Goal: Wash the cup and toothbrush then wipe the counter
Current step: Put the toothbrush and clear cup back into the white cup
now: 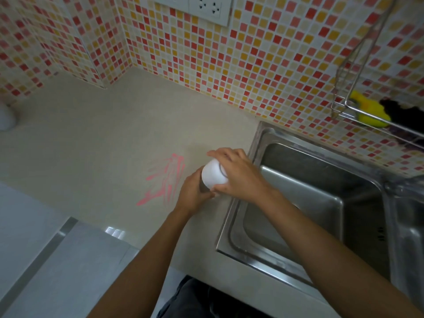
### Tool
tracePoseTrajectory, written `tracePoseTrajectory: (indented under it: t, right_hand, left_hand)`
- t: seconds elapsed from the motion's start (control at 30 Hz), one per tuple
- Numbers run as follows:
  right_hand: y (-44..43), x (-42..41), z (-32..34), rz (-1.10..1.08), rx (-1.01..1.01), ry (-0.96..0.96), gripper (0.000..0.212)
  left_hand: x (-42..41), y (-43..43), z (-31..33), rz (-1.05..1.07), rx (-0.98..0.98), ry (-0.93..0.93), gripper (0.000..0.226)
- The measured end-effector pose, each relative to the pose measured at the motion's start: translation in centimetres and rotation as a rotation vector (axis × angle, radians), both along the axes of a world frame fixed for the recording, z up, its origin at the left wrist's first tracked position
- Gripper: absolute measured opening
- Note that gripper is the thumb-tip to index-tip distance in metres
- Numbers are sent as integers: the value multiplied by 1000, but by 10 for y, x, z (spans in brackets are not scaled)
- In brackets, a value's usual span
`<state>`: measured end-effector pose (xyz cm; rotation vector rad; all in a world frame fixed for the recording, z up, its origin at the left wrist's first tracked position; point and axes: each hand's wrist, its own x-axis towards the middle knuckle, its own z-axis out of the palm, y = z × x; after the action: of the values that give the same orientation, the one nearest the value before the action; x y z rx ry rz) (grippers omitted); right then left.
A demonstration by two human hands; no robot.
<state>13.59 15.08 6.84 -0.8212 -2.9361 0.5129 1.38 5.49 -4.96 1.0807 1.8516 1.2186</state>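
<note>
Clearly early in the job: cup [213,176] gripped by both hands above the worktop [91,138], just at 9 o'clock of the sink [305,203] rim and not yet over the basin. Left hand [195,191] wrapped closed around the cup's lower, darker end from 7 o'clock; right hand [236,174] curled over its white side and top from 3 o'clock, fingers [220,154] spread across the far face, thumb pressed near the left hand's fingertips. Neither hand free, both clamped on the same cup.

Washing step, by the look of it, only about to begin: no running water visible, no tap in view. Toothbrush not visible anywhere; possibly inside the cup or hidden by the hands, impossible to say. Pink smears [165,180] lying on the worktop at 9 o'clock of the cup, close beside the left hand, probably the target of the later wiping.

Next move likely calling for a short carry toward 3 o'clock, over the rim into the sink, with one hand freed for the tap. Yellow sponge [369,111] sitting in the wire rack [344,104] at 2 o'clock, well apart.

Cup's long axis tilted, running roughly 7 to 1 o'clock, rounded white end facing up toward the camera; which end is the mouth, hard to tell.
</note>
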Motion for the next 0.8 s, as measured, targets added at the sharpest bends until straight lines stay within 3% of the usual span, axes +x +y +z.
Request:
tracePoseTrajectory:
  t: [0.1,0.27,0.43,0.8]
  right_hand:
    - [-7,-13,-4,-4,39,-24,79]
    - [-7,-22,-20,-106,-193,131,54]
    - [-5,-26,-40,-133,-195,178,49]
    - [-10,-29,-61,-199,-146,166,58]
  left_hand:
    - [1,-3,0,-29,-8,-49,83]
    - [11,-9,3,50,43,-25,87]
    - [17,-7,6,114,67,25,67]
    - [13,-8,-3,62,11,-31,76]
